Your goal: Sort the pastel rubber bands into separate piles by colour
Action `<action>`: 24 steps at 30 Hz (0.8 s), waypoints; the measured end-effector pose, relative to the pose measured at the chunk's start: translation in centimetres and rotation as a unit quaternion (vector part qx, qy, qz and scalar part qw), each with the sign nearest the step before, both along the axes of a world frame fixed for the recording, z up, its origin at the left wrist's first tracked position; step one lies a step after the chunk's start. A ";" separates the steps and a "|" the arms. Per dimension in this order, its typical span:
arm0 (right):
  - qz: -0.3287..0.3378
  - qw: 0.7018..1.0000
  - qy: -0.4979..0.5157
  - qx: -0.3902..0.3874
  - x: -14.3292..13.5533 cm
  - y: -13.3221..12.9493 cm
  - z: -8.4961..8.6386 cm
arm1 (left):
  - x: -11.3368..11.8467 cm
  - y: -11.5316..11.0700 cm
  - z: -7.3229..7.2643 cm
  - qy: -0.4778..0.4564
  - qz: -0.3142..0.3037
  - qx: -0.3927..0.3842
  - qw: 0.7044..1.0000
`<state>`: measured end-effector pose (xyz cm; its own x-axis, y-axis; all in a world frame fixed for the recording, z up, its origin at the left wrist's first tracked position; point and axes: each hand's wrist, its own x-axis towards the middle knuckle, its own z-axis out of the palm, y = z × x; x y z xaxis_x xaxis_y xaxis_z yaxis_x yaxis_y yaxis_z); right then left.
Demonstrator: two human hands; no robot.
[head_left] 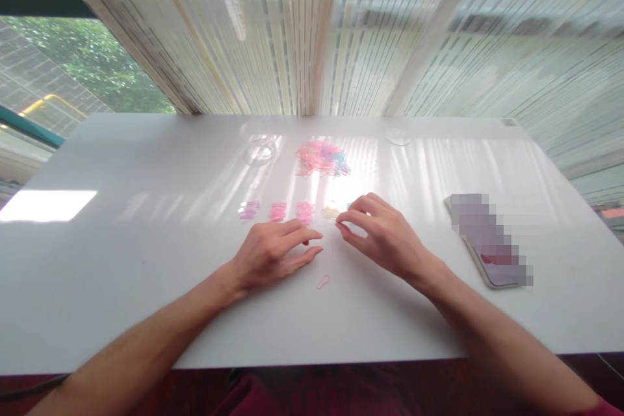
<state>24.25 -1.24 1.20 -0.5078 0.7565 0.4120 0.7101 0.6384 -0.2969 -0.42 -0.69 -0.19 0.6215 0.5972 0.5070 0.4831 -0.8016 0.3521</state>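
Small pear-shaped safety pins lie on the white table in a row of colour groups: purple pins (250,210), pink pins (277,211), brighter pink pins (305,212) and pale yellow pins (330,212). A few blue pins (350,206) show partly behind my right hand (377,227). That hand's thumb and forefinger pinch together beside the yellow group; what is between them is too small to make out. My left hand (277,250) rests below the pink groups, thumb and forefinger apart, holding nothing visible. A single pink pin (323,281) lies nearer me, between the hands.
A mixed heap of coloured pins (322,158) lies farther back. One clear round dish (259,152) sits to its left, another clear round piece (398,137) to its right. A phone (487,240) lies at the right. Blinds (312,32) hang behind the table (146,286).
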 end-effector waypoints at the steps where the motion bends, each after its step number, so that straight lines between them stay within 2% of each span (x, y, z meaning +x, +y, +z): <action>1: -0.009 1.000 -0.004 0.003 0.0 0.2 -0.2 | 0.0 0.0 0.0 0.004 -0.004 -0.003 1.000; 7: -0.027 0.999 -0.046 -0.005 -0.2 0.8 -1.1 | -0.1 0.1 -0.1 0.023 -0.030 -0.015 0.999; 24: -0.038 0.997 -0.065 0.003 -0.6 1.2 -1.4 | -0.3 0.0 -0.2 0.041 -0.062 -0.042 0.996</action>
